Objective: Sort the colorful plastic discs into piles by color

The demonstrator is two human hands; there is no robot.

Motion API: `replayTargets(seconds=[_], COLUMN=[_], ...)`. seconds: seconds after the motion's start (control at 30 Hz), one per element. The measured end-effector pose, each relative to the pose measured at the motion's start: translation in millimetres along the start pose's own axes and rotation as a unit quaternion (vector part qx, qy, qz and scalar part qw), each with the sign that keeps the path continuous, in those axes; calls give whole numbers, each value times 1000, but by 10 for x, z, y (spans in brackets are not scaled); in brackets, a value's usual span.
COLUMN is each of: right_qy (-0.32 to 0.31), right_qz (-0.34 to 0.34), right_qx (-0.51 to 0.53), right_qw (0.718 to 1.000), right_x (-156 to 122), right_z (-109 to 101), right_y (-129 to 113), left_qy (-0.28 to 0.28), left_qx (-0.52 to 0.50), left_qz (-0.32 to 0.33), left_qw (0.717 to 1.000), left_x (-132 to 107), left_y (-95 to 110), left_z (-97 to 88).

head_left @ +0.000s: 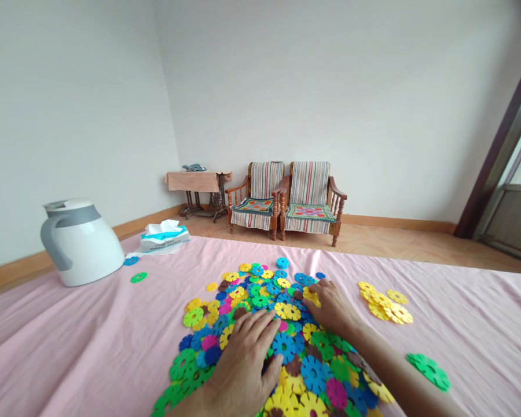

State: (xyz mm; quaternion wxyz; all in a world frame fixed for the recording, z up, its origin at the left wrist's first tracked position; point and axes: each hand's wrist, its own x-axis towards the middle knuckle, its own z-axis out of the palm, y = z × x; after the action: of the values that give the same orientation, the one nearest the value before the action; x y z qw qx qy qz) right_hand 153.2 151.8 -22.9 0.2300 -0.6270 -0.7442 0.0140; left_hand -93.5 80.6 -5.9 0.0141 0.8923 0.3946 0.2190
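Pink sheet (91, 347); chairs (286, 202) by the white wall. Left hand (243, 365) lies on the discs (315, 373) with its grip spread flat. Right hand (334, 307) touches a yellow disc (311, 296), grip unclear.

Ahead of me plain white walls (286, 87) meet in a corner above a wooden skirting board (399, 223) and a pale wood floor (395, 240). Two wooden armchairs (282, 200) with striped covers stand side by side against the far wall. Left of them is a small cloth-draped table (197, 180), possibly a sewing stand. Daylight enters through a dark-framed glazed door (516, 174) on the right.
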Motion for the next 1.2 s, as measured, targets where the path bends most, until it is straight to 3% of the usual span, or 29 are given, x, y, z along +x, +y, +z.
replayTargets(seconds=[0.2, 0.5, 0.97, 1.2], right_qy=[-19, -39, 40, 16], right_qz=[-5, -34, 82, 117], right_qx=[9, 69, 162, 240], right_qw=[1000, 996, 983, 964], right_x=[-24, -295, -261, -273], right_z=[-17, -199, -111, -234], right_y=[19, 12, 353, 303], left_qy=[-5, 0, -12, -13], left_qx=[0, 7, 5, 10], left_qz=[-5, 6, 1, 2], left_qw=[1000, 1000, 1000, 1000], left_x=[1, -9, 17, 5], left_y=[-7, -12, 0, 2], left_z=[13, 21, 5, -2])
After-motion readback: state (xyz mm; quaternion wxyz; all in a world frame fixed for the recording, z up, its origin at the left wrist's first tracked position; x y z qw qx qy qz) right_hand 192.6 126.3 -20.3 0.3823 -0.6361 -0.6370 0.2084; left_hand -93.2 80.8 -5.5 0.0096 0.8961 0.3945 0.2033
